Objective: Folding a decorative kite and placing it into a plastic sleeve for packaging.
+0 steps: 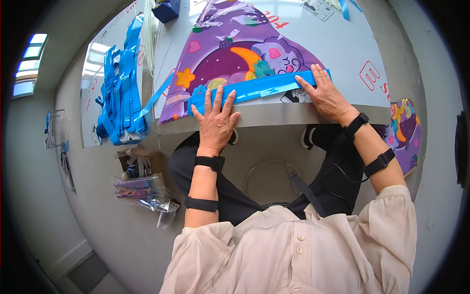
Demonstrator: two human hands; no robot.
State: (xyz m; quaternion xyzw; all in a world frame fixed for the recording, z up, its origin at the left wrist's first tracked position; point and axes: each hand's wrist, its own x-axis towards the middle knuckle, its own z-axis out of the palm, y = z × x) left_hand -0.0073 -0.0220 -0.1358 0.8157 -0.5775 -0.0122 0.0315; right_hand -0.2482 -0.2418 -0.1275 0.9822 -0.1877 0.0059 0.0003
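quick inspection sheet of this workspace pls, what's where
surface: pale table, red print on it
job's things: blue strip lying along the lower edge of a purple cartoon sheet
hands: left hand flat on the strip's left end; right hand flat on its right end, fingers spread
clutter: pile of blue strips at table's left; clear packets on floor
cables: nothing seen
surroundings: second purple sheet at right; grey floor

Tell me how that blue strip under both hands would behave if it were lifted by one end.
The blue strip would probably flop and sag: it is long, thin and lies flat under the left hand and right hand. It looks light, like the loose blue strips draping in a pile. Its glossy surface hints it may be slippery.
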